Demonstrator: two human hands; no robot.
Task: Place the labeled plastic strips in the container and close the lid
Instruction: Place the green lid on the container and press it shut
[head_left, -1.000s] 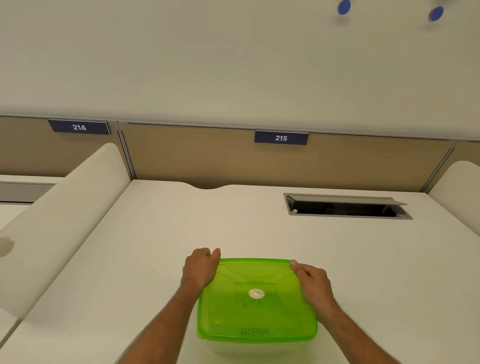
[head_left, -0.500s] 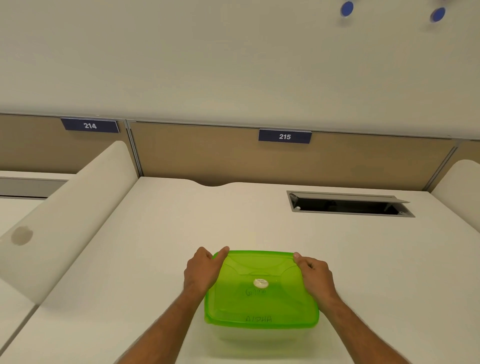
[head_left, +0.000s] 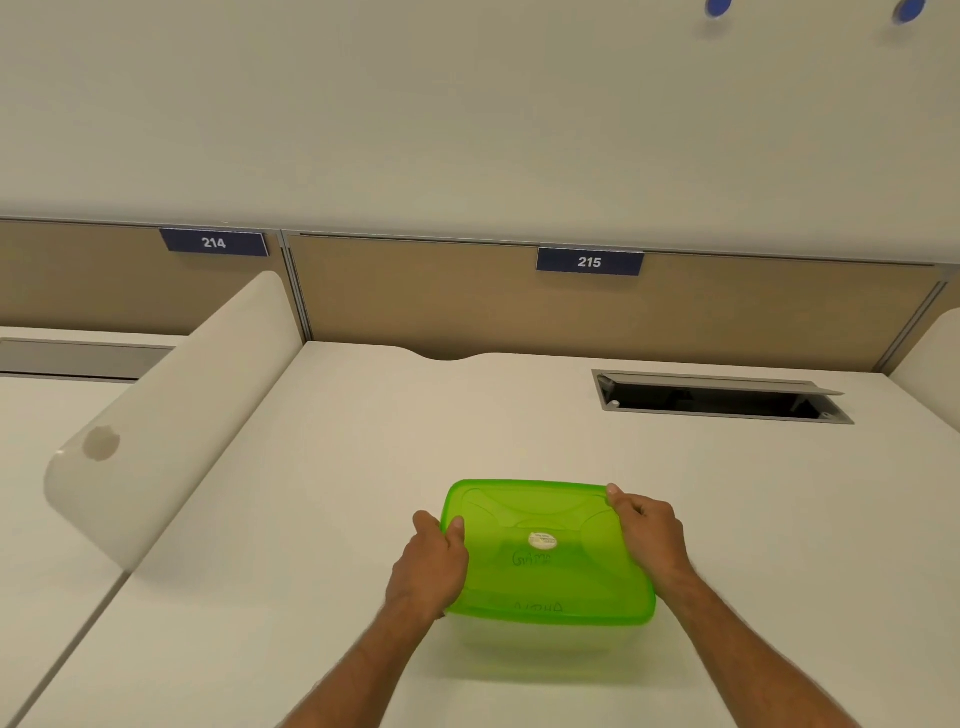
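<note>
A clear plastic container (head_left: 545, 642) with a translucent green lid (head_left: 550, 566) sits on the white desk near its front edge. The lid lies flat on top and carries a round white sticker and handwritten words seen through it. My left hand (head_left: 428, 564) grips the lid's left edge, thumb on top. My right hand (head_left: 649, 535) holds the lid's far right corner. The strips themselves are hidden under the lid; only faint writing shows.
The white desk (head_left: 363, 467) runs back to a tan partition with plates 214 (head_left: 214, 242) and 215 (head_left: 589, 262). An open cable hatch (head_left: 719, 400) is at the back right. A curved white divider (head_left: 171, 410) bounds the left side.
My left hand has slid from the lid's far left corner down along its left edge. The right hand stays at the far right corner. The view has shifted slightly.
</note>
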